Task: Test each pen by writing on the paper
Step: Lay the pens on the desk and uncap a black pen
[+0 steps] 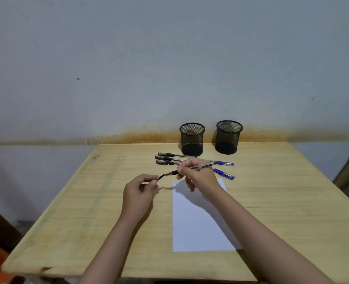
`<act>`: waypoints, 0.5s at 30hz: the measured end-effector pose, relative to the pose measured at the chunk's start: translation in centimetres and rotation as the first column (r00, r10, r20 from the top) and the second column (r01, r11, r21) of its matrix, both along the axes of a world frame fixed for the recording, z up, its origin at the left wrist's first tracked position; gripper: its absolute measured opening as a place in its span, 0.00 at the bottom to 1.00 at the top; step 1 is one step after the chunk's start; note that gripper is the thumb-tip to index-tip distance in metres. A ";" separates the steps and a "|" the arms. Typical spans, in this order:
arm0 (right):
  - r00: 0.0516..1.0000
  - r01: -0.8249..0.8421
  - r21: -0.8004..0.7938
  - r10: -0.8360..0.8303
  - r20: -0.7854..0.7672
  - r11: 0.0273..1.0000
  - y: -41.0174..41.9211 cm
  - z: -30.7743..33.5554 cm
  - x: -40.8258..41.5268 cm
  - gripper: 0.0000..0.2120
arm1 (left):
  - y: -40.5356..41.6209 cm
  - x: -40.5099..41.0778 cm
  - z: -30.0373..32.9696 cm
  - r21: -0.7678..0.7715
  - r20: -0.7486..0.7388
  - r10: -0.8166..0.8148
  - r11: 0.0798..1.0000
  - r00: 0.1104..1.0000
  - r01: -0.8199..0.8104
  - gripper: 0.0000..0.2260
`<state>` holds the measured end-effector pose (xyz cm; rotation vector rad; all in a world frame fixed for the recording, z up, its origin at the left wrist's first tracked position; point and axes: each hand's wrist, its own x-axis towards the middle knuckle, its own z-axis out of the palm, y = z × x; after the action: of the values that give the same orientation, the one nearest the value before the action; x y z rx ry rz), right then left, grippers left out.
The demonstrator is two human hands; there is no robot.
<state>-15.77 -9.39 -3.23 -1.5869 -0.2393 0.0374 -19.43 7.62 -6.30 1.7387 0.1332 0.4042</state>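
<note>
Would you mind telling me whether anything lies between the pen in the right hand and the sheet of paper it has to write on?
Nothing visible does. The right hand holds the uncapped pen just above the top edge of the paper, whose bare surface lies open below. The left hand pinches the cap off to the side, clear of the paper.

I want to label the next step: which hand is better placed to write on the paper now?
Right. The right hand holds the uncapped pen just over the paper; the left hand only pinches the cap, beside the sheet.

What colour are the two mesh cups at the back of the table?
Black, both mesh cups, seen in the head view.
</note>
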 end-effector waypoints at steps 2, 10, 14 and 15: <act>1.000 0.007 0.005 -0.007 0.013 1.000 -0.5 0.2 -0.7 0.05 | -1.0 -0.5 0.8 -0.028 0.005 -0.036 0.999 0.999 0.036 0.07; 0.993 0.004 -0.069 0.005 0.121 0.998 -2.2 1.5 -3.2 0.03 | -3.2 -1.6 2.9 0.024 0.068 -0.151 0.989 0.986 0.149 0.07; 0.985 0.025 -0.077 -0.011 0.171 0.997 -2.7 1.9 -4.6 0.02 | -3.3 -1.8 3.2 0.092 0.131 -0.192 0.979 0.973 0.181 0.12; 0.982 0.033 -0.085 -0.016 0.187 0.996 -2.8 1.9 -4.9 0.02 | -3.3 -1.9 3.2 0.111 0.143 -0.204 0.976 0.968 0.189 0.13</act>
<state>-20.70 -12.18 -1.36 -1.6819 -0.3684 -0.1222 -21.32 4.35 -3.07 1.7892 -0.1725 0.4018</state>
